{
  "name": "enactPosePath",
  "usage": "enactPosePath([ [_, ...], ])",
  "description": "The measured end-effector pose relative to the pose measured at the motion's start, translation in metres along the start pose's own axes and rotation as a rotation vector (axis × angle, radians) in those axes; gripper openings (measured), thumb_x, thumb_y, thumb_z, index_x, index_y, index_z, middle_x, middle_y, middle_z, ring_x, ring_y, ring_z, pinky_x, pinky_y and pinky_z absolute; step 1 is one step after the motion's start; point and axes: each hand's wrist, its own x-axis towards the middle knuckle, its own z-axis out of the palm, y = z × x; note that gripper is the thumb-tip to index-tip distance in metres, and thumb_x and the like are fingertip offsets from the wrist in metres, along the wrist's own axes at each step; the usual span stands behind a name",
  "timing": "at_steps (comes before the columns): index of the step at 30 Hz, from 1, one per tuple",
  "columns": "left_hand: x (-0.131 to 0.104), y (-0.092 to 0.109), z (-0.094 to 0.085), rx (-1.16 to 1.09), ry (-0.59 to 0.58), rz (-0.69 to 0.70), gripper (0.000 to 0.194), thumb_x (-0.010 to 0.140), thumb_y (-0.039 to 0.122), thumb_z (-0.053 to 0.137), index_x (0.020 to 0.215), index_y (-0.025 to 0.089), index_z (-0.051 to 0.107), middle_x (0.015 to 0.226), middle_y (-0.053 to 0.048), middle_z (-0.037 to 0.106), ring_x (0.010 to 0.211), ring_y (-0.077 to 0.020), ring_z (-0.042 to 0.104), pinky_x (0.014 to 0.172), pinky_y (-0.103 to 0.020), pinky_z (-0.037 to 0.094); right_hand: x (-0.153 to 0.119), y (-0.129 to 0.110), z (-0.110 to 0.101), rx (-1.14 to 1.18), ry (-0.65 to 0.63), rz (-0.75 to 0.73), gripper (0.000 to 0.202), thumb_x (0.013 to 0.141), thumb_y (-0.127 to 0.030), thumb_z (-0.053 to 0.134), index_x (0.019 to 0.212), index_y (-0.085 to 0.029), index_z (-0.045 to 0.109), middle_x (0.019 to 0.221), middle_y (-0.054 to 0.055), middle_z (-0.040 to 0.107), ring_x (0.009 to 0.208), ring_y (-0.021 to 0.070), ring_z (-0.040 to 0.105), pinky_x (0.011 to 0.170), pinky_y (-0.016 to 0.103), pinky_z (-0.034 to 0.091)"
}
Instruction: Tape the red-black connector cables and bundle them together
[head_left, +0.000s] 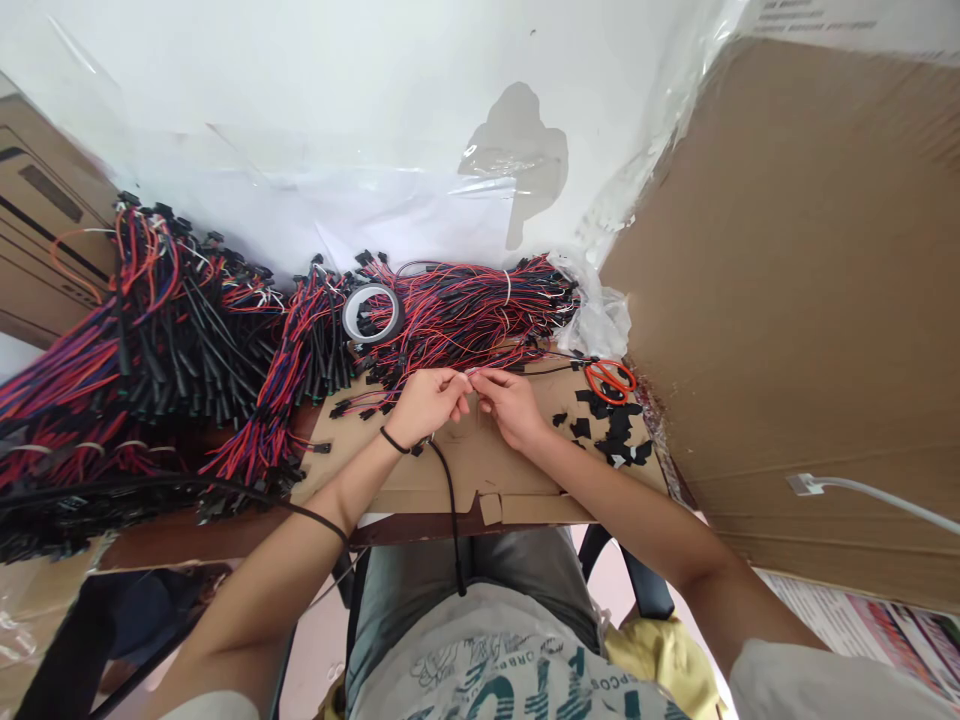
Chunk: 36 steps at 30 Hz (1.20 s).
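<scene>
My left hand (433, 403) and my right hand (508, 404) meet fingertip to fingertip over the cardboard sheet (420, 480). Both pinch at a tiny pale piece between them, too small to name. A thin black cable (551, 370) runs on the cardboard just right of my fingers. Right behind my hands lies a thick bundle of red, blue and black wires (472, 310) with black connectors, bound by white ties. A roll of grey tape (373, 313) rests on the left end of that bundle.
More wire bundles (187, 320) are heaped at the left. Orange-handled scissors (610, 381) lie at the right by black tape scraps (621, 430). Crumpled clear plastic (596, 310) sits behind them. A tall cardboard panel (795, 300) closes the right side; a black cable (450, 500) hangs over the front edge.
</scene>
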Motion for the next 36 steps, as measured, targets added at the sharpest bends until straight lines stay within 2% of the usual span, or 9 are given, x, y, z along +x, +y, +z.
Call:
enactPosePath([
  [5,-0.001,0.001,-0.001,0.077,0.034,-0.004,0.025,0.085,0.031,0.048,0.071,0.014,0.06,0.053,0.0,0.061,0.039,-0.0084,0.049,0.041,-0.02,0.036,0.0,-0.002,0.0,0.074,-0.033,0.069,0.023,0.055,-0.031,0.08,0.07,-0.016,0.071,0.074,0.002,0.065,0.062,0.0076,0.048,0.049,0.021,0.03],
  [9,-0.001,0.002,-0.003,0.162,0.044,0.02,0.034,0.086,0.035,0.046,0.063,0.014,0.06,0.046,0.001,0.057,0.036,-0.0074,0.046,0.039,-0.018,0.033,-0.002,-0.004,0.0,0.129,-0.035,0.12,0.024,0.051,-0.029,0.082,0.068,-0.017,0.072,0.077,0.002,0.066,0.062,0.0073,0.047,0.049,0.022,0.029],
  [14,-0.002,0.004,-0.003,0.073,0.06,0.029,0.025,0.084,0.033,0.049,0.071,0.014,0.06,0.052,0.001,0.06,0.036,-0.0071,0.047,0.038,-0.018,0.033,-0.002,-0.01,-0.001,0.109,-0.053,0.109,0.025,0.051,-0.032,0.083,0.069,-0.017,0.072,0.07,0.0,0.063,0.058,0.0069,0.044,0.049,0.023,0.03],
  [19,-0.002,0.004,-0.006,0.057,-0.036,0.061,0.025,0.083,0.034,0.051,0.072,0.014,0.06,0.053,0.0,0.061,0.036,-0.0068,0.047,0.038,-0.017,0.033,0.0,-0.011,-0.004,0.066,-0.008,0.057,0.03,0.052,-0.038,0.082,0.071,-0.017,0.073,0.062,-0.002,0.058,0.054,0.0064,0.041,0.047,0.023,0.027],
  [25,-0.002,0.003,-0.015,0.174,-0.119,0.157,0.029,0.085,0.037,0.048,0.075,0.014,0.062,0.053,0.001,0.061,0.035,-0.006,0.045,0.037,-0.016,0.033,0.002,-0.01,-0.006,0.114,0.035,0.119,0.03,0.047,-0.035,0.084,0.065,-0.017,0.069,0.062,-0.003,0.057,0.057,0.006,0.042,0.048,0.021,0.026],
  [28,-0.001,0.0,-0.018,0.199,-0.15,0.178,0.03,0.086,0.038,0.047,0.079,0.014,0.063,0.053,0.0,0.063,0.036,-0.0073,0.049,0.037,-0.017,0.036,0.002,-0.011,-0.007,0.133,0.061,0.138,0.03,0.044,-0.033,0.085,0.064,-0.017,0.069,0.062,-0.004,0.057,0.058,0.0062,0.043,0.049,0.021,0.025],
  [30,0.0,-0.003,-0.017,0.206,-0.128,0.194,0.03,0.086,0.038,0.048,0.079,0.014,0.065,0.059,-0.002,0.066,0.043,-0.01,0.057,0.04,-0.018,0.042,0.002,-0.011,-0.007,0.131,0.079,0.143,0.03,0.043,-0.033,0.085,0.061,-0.017,0.067,0.061,-0.004,0.056,0.058,0.0063,0.042,0.049,0.021,0.025],
  [32,0.0,-0.006,-0.015,0.236,-0.054,0.244,0.029,0.086,0.037,0.05,0.08,0.014,0.067,0.068,-0.004,0.071,0.052,-0.0125,0.064,0.047,-0.02,0.048,0.002,-0.011,-0.007,0.122,0.102,0.141,0.03,0.042,-0.033,0.085,0.057,-0.017,0.065,0.059,-0.004,0.056,0.057,0.0064,0.041,0.05,0.022,0.025],
  [36,-0.001,-0.011,-0.008,0.367,0.073,0.411,0.027,0.088,0.03,0.05,0.096,0.016,0.071,0.081,-0.003,0.074,0.052,-0.0115,0.065,0.054,-0.022,0.053,0.0,-0.011,-0.008,0.109,0.11,0.128,0.03,0.042,-0.033,0.085,0.055,-0.017,0.064,0.06,-0.003,0.057,0.058,0.0073,0.042,0.051,0.023,0.026],
])
